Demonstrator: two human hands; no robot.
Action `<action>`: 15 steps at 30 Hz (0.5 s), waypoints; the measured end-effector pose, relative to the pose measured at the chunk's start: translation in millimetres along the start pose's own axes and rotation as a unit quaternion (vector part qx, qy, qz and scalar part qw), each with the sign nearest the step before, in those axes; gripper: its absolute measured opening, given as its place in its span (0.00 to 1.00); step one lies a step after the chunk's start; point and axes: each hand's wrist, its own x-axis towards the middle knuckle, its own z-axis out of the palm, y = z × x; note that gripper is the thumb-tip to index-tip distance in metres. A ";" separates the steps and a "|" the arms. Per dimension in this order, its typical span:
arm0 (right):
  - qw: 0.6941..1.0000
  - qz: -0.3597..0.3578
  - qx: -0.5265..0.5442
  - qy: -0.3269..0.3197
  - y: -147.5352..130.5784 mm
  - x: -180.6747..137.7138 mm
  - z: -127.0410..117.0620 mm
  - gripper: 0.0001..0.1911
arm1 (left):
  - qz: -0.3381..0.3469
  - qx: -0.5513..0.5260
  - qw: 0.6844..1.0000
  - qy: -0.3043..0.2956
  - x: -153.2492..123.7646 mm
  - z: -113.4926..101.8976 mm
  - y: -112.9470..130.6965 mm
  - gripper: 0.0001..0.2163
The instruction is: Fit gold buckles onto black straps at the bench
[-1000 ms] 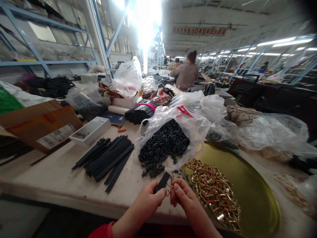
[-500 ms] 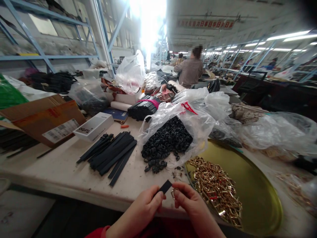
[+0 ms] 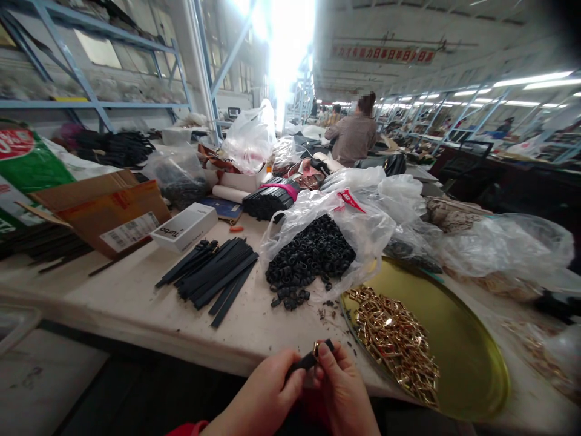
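Near the table's front edge, my left hand is closed around a black strap. A small gold buckle sits on that strap near its far end. My right hand pinches the buckle, its thumb pressed there, and the strap's tip sticks out past it. To the right of my hands, a gold-coloured tray bears a heap of gold buckles. Beyond my hands, a clear plastic bag lies open with many small black loops. More black straps lie left of it.
A white box and a cardboard box stand on the left of the table. Behind them are a bundle of black strips and plastic bags. A person sits further back, facing away.
The buckle, held beside the strap's end before, is now around the strap. My right hand has moved in over the strap's end. The view has shifted slightly.
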 end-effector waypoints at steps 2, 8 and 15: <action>0.999 -0.007 -0.045 -0.018 1.5 -2.9 -0.3 0.20 | -0.012 -0.060 0.998 0.002 -2.8 1.9 -1.7 0.08; 0.988 -0.029 -0.142 -0.059 3.7 -7.5 -5.1 0.17 | -0.039 -0.215 0.976 0.009 0.5 14.9 -24.5 0.11; 0.957 -0.117 -0.259 -0.054 -0.1 -8.6 -11.9 0.15 | -0.089 -0.280 0.956 -0.016 8.2 22.1 -40.3 0.12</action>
